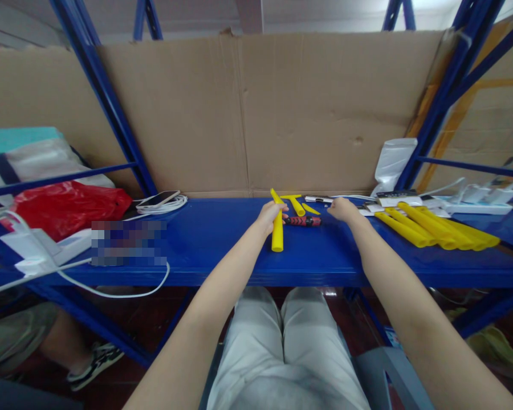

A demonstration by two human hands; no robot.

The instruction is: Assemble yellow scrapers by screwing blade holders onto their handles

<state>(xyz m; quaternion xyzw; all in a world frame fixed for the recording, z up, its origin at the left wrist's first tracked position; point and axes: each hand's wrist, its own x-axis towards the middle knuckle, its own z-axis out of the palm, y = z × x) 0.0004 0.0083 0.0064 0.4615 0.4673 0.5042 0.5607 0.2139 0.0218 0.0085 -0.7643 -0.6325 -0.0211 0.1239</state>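
My left hand (272,217) is wrapped round a yellow plastic handle-like tube (277,234), whose round end points toward me and whose pointed end is at the back. Just right of it lies a red and black tool handle (308,221); its other end is hidden by my left hand. Behind that handle are a yellow T-shaped piece (297,205) and a thin yellow piece (310,209). My right hand (342,209) hovers or rests near the back of the blue table (222,239), fingers curled together; what they pinch, if anything, is too small to make out.
Several yellow tubes (436,226) lie in a row on the right, near a white power strip (479,206). A phone (157,199) with a coiled white cable and a red bag (70,206) sit left. Cardboard (316,108) walls the back. Blue posts (106,108) flank it.
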